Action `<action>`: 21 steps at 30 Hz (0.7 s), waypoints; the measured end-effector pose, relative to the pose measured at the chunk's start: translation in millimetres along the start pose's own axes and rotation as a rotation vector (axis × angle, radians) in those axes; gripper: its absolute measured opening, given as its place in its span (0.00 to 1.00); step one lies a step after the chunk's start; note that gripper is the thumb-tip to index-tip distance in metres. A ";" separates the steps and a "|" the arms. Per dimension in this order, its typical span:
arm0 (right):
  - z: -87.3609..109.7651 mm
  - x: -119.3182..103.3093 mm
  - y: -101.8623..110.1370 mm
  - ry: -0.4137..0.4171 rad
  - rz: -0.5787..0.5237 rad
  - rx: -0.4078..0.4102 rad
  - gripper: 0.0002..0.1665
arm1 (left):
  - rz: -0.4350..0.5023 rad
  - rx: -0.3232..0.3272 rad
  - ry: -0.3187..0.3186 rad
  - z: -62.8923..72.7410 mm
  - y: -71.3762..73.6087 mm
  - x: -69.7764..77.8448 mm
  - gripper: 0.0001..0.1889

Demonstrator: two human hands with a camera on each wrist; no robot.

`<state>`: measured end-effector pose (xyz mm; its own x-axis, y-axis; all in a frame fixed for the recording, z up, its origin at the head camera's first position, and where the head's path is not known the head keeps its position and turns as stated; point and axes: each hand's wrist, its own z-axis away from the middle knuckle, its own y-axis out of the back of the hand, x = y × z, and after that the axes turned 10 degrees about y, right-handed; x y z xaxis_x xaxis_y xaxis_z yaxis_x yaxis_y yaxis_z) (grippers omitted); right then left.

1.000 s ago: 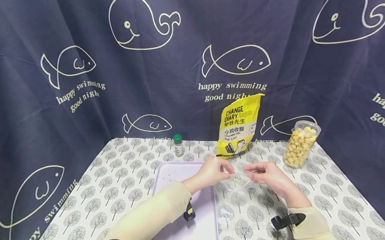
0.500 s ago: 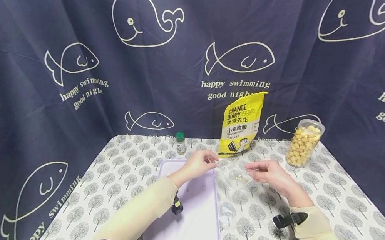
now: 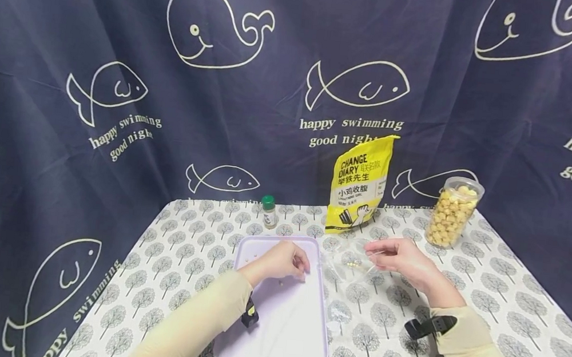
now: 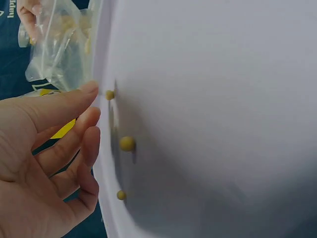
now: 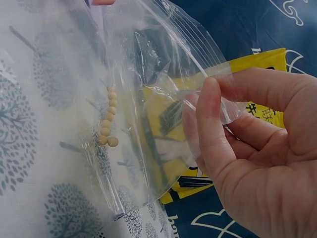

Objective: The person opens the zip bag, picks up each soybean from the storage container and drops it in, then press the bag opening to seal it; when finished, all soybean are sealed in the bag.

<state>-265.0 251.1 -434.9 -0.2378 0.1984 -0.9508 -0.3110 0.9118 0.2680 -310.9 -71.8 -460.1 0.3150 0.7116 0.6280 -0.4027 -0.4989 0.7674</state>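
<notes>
My right hand (image 3: 404,266) pinches the rim of a clear zip bag (image 5: 163,37) between thumb and fingers. A line of several small, round, tan beads (image 5: 107,119) lies at the bottom of the bag. Above the upper part of a lilac tray (image 3: 281,339) hovers my left hand (image 3: 282,260), palm turned inward and fingers loosely bent. Nothing shows between its thumb and fingers in the left wrist view. Close to those fingertips, three yellowish beads (image 4: 127,144) sit along the tray's edge. The head view shows several tiny beads on the tray, partly covered by the hand.
Behind the bag stands a yellow snack pouch (image 3: 360,185). A clear jar of popcorn-like pieces (image 3: 450,214) is at the back right, and a green-capped bottle (image 3: 269,211) stands behind the tray. A dark curtain (image 3: 251,112) closes off the back of the tree-print tablecloth (image 3: 167,282).
My left hand has left the bag's opening and moved left and nearer, over the tray. The right hand keeps its pinch on the bag at about the same place.
</notes>
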 end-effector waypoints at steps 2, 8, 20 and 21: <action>0.3 -0.5 -0.5 0.005 0.002 -0.002 0.26 | -0.013 -0.005 0.007 0.7 -2.4 -1.5 0.09; 0.8 -0.8 0.3 0.010 0.013 0.004 0.25 | -0.063 0.001 0.001 1.3 -6.3 -1.3 0.06; -0.6 -0.6 0.2 0.008 0.012 0.001 0.25 | 0.063 0.158 -0.012 -9.9 1.3 12.3 0.04; -0.7 -0.6 0.0 0.004 0.008 0.006 0.25 | 0.081 0.187 -0.018 -11.2 2.9 16.7 0.04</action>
<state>-265.5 250.7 -434.2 -0.2439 0.2040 -0.9481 -0.3038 0.9123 0.2744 -316.5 -55.8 -448.8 0.3038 0.6573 0.6897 -0.2614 -0.6386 0.7238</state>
